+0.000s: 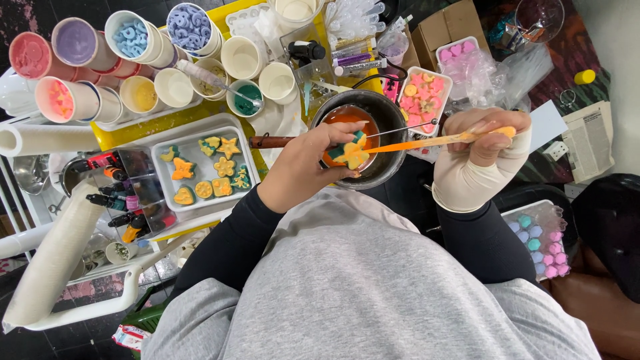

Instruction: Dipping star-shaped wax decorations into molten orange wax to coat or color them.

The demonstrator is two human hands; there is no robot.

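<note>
Head view. The left hand (303,167) pinches a flower-shaped yellow and green piece (351,154) between closed fingertips, holding it directly over the dark metal pot (393,110) of orange liquid, apparently so that any drips fall back into the pot. The right hand (481,143), wrapped in a pale wrist support, has its fingers (467,127) curled tightly round the far end of an orange-coated stick (427,141), whose tip meets the piece. To the left, a white tray (162,150) holds finished yellow and green shapes, within easy reach. Farther off stand cups of coloured material (73,43), and to the right of the pot a tray of pink shapes (423,93).
</note>
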